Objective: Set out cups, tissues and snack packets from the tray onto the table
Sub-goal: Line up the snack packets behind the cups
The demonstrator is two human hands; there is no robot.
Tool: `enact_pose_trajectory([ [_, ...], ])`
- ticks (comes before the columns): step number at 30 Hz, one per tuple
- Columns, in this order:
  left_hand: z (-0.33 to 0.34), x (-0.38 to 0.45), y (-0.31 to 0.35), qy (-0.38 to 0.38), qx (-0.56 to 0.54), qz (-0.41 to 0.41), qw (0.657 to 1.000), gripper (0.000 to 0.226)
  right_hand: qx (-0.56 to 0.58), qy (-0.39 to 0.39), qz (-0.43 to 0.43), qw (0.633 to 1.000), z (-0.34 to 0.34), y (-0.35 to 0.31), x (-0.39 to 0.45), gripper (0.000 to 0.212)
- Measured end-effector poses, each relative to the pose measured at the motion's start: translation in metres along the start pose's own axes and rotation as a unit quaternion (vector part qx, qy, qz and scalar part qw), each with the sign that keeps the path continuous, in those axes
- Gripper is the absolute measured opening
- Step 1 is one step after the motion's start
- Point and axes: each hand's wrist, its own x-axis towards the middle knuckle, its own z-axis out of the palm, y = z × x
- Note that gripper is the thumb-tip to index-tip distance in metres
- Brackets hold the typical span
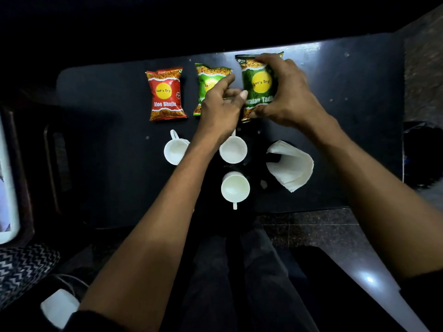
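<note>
The dark green snack packet sits at the far right of a row of three on the table. The right hand grips it, fingers curled over its top edge and thumb at its lower edge. Whether it lies fully flat on the table cannot be told. The left hand hovers just beside it, fingers loosely curled; it appears to hold nothing, though its fingertips are too dim to be sure.

Handling judgement: the packet is light, air-filled and crinkly, with a slick film surface. Its contents look brittle, so a squeeze across the belly risks crushing them; the crimped end seams are the safer hold.

The light green packet lies in the middle, largely covered by the left hand, its label unreadable. The red packet lies flat at the left, untouched. Nearer the person stand three white cups, one partly behind the left forearm, and a fanned stack of tissues to the right.

The tray is not clearly identifiable; dark shapes at the left edge are too dim to name.
</note>
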Motion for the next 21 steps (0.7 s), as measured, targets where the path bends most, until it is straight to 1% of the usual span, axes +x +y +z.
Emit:
enact_pose_trajectory([
  [1, -0.004, 0.002, -0.003, 0.009, -0.003, -0.001, 1.0, 0.047, -0.005, 0.003, 0.02, 1.0, 0.002, 0.005, 0.007, 0.103],
  [3, -0.015, 0.009, -0.01, 0.047, -0.005, 0.0, 0.999, 0.042, -0.012, 0.004, 0.061, 0.998, 0.005, 0.017, 0.022, 0.103],
  [6, -0.041, 0.018, -0.02, 0.126, 0.013, 0.006, 0.992, 0.039, -0.018, -0.01, 0.1, 0.995, 0.013, 0.031, 0.042, 0.102],
  [8, -0.06, 0.024, -0.029, 0.186, 0.079, 0.025, 0.979, 0.044, -0.033, -0.031, 0.103, 0.994, 0.018, 0.034, 0.05, 0.104],
  [10, -0.079, 0.031, -0.039, 0.207, 0.159, 0.038, 0.965, 0.055, -0.048, -0.041, 0.104, 0.993, 0.021, 0.034, 0.056, 0.105],
  [12, -0.095, 0.039, -0.046, 0.181, 0.23, 0.034, 0.956, 0.069, -0.066, -0.039, 0.107, 0.991, 0.023, 0.032, 0.059, 0.106],
  [16, -0.121, 0.052, -0.057, 0.085, 0.352, 0.019, 0.932, 0.094, -0.098, -0.05, 0.127, 0.986, 0.024, 0.031, 0.055, 0.107],
  [19, -0.13, 0.058, -0.066, 0.026, 0.393, 0.016, 0.919, 0.099, -0.114, -0.06, 0.125, 0.984, 0.024, 0.03, 0.048, 0.107],
  [21, -0.133, 0.061, -0.07, 0.012, 0.405, 0.02, 0.914, 0.099, -0.13, -0.068, 0.125, 0.981, 0.024, 0.028, 0.044, 0.11],
])
